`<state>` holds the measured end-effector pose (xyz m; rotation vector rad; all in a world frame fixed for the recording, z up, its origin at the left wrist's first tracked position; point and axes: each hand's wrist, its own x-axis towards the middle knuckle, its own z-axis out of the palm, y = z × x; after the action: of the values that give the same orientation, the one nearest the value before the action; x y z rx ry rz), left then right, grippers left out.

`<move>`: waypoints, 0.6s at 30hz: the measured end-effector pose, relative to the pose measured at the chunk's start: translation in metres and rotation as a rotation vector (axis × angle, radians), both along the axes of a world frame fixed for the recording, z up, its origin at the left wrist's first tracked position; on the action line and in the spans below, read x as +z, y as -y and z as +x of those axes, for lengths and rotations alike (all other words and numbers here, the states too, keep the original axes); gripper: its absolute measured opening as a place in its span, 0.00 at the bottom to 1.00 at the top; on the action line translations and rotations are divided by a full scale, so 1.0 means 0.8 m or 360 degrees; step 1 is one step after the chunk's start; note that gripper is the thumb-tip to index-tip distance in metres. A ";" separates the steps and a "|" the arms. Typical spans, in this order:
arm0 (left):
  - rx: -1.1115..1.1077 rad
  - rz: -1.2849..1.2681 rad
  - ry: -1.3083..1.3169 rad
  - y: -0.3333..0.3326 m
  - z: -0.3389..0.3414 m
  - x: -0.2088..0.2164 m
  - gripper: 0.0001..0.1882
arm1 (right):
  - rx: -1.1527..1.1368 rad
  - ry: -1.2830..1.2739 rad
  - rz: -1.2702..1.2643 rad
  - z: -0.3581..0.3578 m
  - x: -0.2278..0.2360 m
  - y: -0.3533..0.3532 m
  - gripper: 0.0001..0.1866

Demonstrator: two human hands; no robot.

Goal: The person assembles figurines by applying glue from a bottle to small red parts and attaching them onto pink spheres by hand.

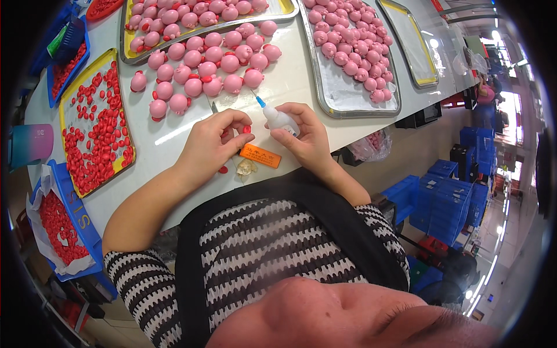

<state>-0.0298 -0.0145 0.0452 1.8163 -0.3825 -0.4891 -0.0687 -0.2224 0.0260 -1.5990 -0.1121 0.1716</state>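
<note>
L hand (216,134) hldg red pc (247,129) | R hand (306,134) hldg white btl (279,120)

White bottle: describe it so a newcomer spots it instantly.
On the white table, find the loose pink balls. Just nearer the person, the right hand holds the small white bottle, tilted. Its blue nozzle sets it apart from the flat orange block and the round balls nearby.
</note>
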 end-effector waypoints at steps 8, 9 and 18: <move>-0.0001 -0.0044 -0.0003 -0.002 0.000 -0.001 0.12 | -0.0029 -0.0011 0.0043 0.001 0.000 -0.001 0.21; 0.0015 -0.0066 -0.0001 -0.002 0.000 -0.001 0.12 | -0.0030 -0.0010 0.0042 0.001 0.001 -0.001 0.21; 0.0011 -0.0042 0.0035 0.001 0.004 -0.002 0.12 | -0.0010 -0.0020 0.0019 0.004 0.000 0.003 0.21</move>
<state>-0.0268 -0.0152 0.0439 1.7982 -0.3959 -0.4579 -0.0652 -0.2247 0.0261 -1.5860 -0.0981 0.1758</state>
